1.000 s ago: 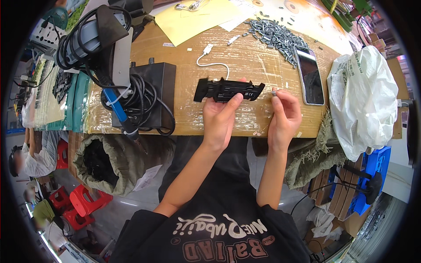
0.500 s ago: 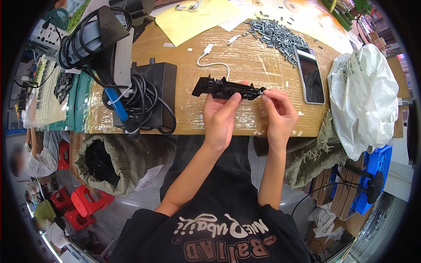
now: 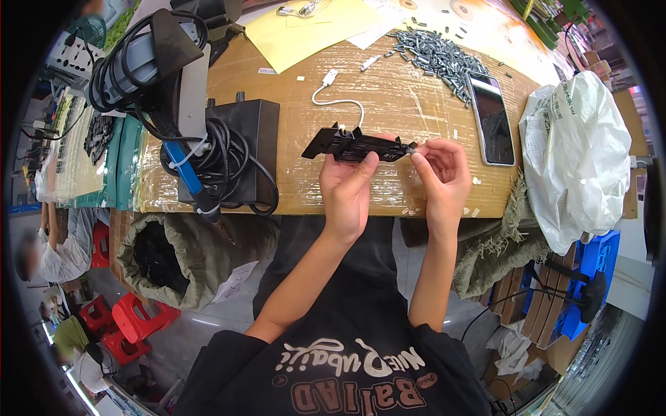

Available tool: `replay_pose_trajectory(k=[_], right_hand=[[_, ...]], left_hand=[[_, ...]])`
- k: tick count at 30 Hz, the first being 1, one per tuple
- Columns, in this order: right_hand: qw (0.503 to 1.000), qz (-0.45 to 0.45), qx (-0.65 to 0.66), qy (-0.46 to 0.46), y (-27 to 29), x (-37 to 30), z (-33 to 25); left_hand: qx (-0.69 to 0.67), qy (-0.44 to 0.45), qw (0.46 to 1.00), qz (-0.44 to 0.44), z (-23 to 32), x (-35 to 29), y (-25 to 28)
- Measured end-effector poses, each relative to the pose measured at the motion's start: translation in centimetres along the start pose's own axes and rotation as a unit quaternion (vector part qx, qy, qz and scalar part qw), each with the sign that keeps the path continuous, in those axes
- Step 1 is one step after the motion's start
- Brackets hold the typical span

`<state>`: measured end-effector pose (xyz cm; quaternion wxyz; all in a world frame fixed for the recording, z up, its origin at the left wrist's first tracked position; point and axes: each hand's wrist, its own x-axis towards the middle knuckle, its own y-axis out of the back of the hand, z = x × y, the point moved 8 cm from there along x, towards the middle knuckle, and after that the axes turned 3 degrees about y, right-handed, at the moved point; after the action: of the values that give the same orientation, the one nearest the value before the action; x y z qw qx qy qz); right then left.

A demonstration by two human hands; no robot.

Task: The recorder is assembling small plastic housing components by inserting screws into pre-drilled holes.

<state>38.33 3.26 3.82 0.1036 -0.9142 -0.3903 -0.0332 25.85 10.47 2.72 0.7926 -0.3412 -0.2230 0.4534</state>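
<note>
A long black plastic casing [image 3: 357,145] with small upright tabs is held above the front of the table. My left hand [image 3: 347,191] is closed around its middle, thumb on the near face and fingers behind. At the casing's right end, my right hand [image 3: 444,173] pinches a small silvery piece [image 3: 411,150] between thumb and fingertips. That piece touches or nearly touches the casing; its exact shape is mostly hidden. A white cable [image 3: 343,102] with a plug lies just beyond, its other end passing behind the casing.
A heap of small silvery cylinders [image 3: 437,59] lies at the back, beside a phone [image 3: 491,121]. A white plastic bag [image 3: 576,152] stands at right. On the left are a black box [image 3: 260,139] with coiled cable and a blue-handled soldering iron [image 3: 184,170]. An open sack [image 3: 187,260] hangs below.
The casing has turned slightly in my left hand, its broad face showing more and its left end a little lower. My right hand stays at the right end, fingers shifted slightly.
</note>
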Motion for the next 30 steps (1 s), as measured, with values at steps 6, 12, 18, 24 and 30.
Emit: replay_pose_trajectory(k=[6, 12, 18, 24, 30], right_hand=[[0.999, 0.009, -0.019, 0.032, 0.2, -0.2, -0.1], [0.999, -0.004, -0.032, 0.030, -0.1, -0.3, -0.4], [0.994, -0.035, -0.071, 0.071, -0.4, -0.4, -0.7], [0.993, -0.014, 0.025, 0.113, 0.7, -0.6, -0.6], [0.983, -0.064, 0.096, 0.142, 0.5, -0.6, -1.3]], left_hand=[[0.000, -0.003, 1.000, -0.001, -0.1, 0.0, 0.1], [0.022, 0.002, 0.999, -0.028, 0.0, 0.0, -0.2], [-0.006, 0.008, 1.000, 0.002, 0.0, 0.1, -0.7], [0.031, 0.136, 0.989, -0.046, -1.9, 0.7, -0.2], [-0.029, 0.325, 0.937, -0.123, -3.4, -0.5, -1.5]])
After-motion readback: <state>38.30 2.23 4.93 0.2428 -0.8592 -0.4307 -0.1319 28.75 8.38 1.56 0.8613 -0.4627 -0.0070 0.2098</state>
